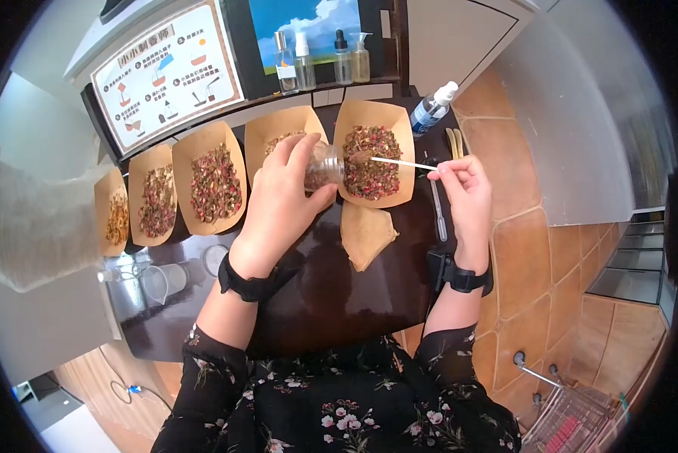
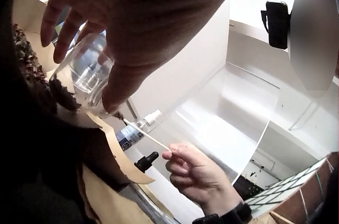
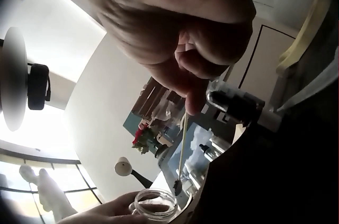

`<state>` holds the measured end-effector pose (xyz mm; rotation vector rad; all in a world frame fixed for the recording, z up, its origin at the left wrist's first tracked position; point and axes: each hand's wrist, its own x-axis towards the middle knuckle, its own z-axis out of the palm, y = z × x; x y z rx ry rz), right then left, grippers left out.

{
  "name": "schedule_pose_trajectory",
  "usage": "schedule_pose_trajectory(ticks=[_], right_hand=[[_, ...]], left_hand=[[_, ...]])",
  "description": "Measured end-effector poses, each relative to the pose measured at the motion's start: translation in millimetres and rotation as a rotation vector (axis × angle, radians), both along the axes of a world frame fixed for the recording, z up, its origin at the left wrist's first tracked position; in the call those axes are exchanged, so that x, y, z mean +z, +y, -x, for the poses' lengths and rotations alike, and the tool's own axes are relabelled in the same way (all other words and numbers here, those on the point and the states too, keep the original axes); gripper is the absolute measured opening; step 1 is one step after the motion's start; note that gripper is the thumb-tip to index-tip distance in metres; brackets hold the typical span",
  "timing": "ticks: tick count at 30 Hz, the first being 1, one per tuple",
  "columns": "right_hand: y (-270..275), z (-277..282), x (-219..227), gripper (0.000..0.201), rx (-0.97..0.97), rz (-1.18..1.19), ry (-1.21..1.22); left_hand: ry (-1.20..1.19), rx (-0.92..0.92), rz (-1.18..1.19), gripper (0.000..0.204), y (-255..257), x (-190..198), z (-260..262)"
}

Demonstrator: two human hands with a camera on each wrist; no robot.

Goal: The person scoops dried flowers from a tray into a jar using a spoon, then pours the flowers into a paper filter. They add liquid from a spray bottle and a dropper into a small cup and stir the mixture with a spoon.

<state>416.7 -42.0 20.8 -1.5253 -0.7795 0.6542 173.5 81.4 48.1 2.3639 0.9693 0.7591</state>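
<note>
My left hand [image 1: 282,200] grips a clear jar [image 1: 324,167], tipped on its side with the mouth facing right. Some dried material shows inside the jar in the left wrist view. Between thumb and fingers, my right hand [image 1: 465,192] pinches a thin pale stick [image 1: 407,164]. A small dark clump [image 3: 177,187] sits on the stick's far end, just beyond the jar's mouth. Below that end is a brown paper tray [image 1: 365,113] holding mixed dried petals and herbs [image 1: 370,181]. Another paper tray [image 1: 278,117] stands partly hidden behind the jar and left hand.
Several more paper trays [image 1: 210,137] of dried flowers line the left. A folded brown paper [image 1: 367,235] lies in front. Right of it are a plastic pipette [image 1: 438,215] and a spray bottle [image 1: 432,112]. A plastic beaker [image 1: 165,282] and round lid [image 1: 215,260] sit front left.
</note>
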Motion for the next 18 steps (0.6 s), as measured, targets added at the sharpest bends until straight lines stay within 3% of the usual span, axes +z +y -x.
schedule_pose_trajectory(ticks=[7, 10, 16, 18], right_hand=[[2.0, 22.3, 6.6, 0.005, 0.206, -0.088, -0.105], [-3.4, 6.6, 5.9, 0.004, 0.004, -0.078, -0.196], [-3.3, -4.2, 1.1, 0.004, -0.136, -0.059, -0.366], [-2.3, -3.6, -4.9, 0.007, -0.102, 0.081, -0.439]], left_hand=[[0.032, 0.006, -0.042, 0.064, -3.8, -3.9, -1.7], [0.041, 0.008, -0.047, 0.065, -4.1, -3.6, -1.5], [0.045, 0.011, -0.044, 0.065, -3.7, -2.3, -1.8], [0.046, 0.009, -0.030, 0.065, -4.2, 0.0, -1.2]])
